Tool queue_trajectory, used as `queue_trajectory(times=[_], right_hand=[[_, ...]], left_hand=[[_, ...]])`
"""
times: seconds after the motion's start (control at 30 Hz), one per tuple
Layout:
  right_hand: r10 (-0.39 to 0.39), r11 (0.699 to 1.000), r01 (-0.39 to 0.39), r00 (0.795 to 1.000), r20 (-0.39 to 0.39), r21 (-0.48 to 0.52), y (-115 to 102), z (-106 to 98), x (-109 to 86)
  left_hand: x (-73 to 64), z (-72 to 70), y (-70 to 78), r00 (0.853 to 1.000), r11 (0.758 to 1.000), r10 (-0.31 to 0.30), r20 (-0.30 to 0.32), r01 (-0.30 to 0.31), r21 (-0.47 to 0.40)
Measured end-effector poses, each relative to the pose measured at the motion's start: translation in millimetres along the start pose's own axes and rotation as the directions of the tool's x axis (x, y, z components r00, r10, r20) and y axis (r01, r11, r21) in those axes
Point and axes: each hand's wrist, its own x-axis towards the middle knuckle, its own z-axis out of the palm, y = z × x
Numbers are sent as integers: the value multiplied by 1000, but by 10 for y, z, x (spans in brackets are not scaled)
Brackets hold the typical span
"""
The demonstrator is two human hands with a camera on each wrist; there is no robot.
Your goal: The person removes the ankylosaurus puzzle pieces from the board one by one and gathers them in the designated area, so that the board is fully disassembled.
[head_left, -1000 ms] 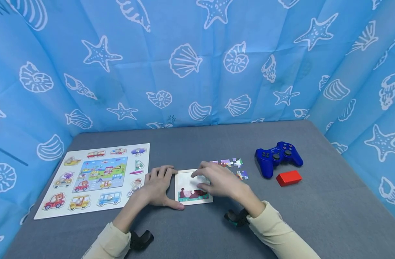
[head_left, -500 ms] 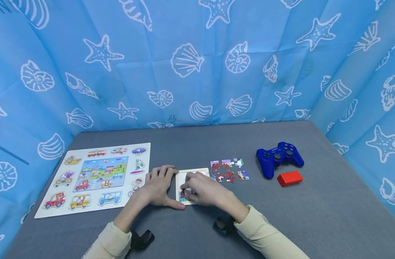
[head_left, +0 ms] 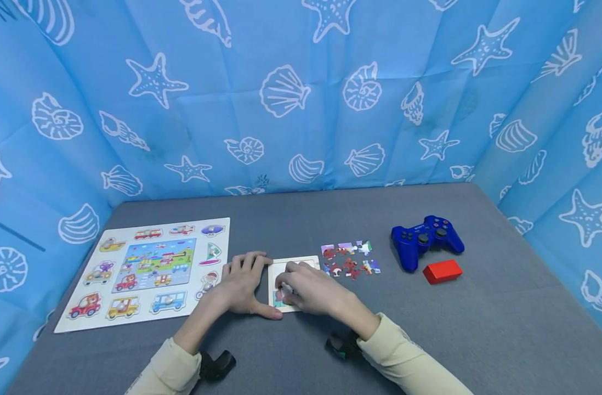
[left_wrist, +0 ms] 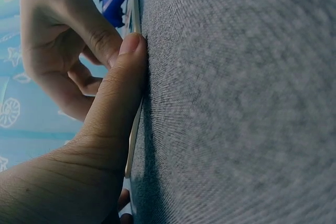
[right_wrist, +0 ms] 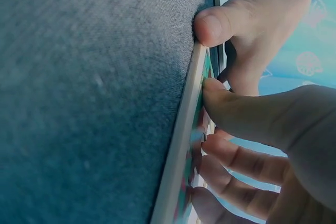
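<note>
A small square wooden puzzle tray lies flat on the table, with reddish and green jigsaw pieces along its near side. My left hand holds the tray by its left side, thumb at the near corner and index finger at the far one. Over the tray, my right hand has its fingers bent down and pinches a puzzle piece, blurred in the right wrist view and partly hidden. In that view the thumb and fingertips are low over the tray's inside. Several loose jigsaw pieces lie just right of the tray.
On the left lies a large white vehicle puzzle board. A blue game controller and a red block sit to the right on the grey table. Blue curtains with shell prints stand around the back and sides.
The right hand has moved left and down, from above the tray's right part onto the pieces inside, uncovering the loose pieces. The left hand stays at the tray's left side.
</note>
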Motion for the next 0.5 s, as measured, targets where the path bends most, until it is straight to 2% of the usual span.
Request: queue_trajectory(times=[0.3,0.5], right_hand=[[-35,996,35,999,2,81,-4,2,-9],[-29,999,29,1000,8,35,-28,5,-22]], left_hand=[[32,76,-69,1000,1000,12,-16,-12,-9],[32,95,-84,999,999,24,-38,-25,-22]])
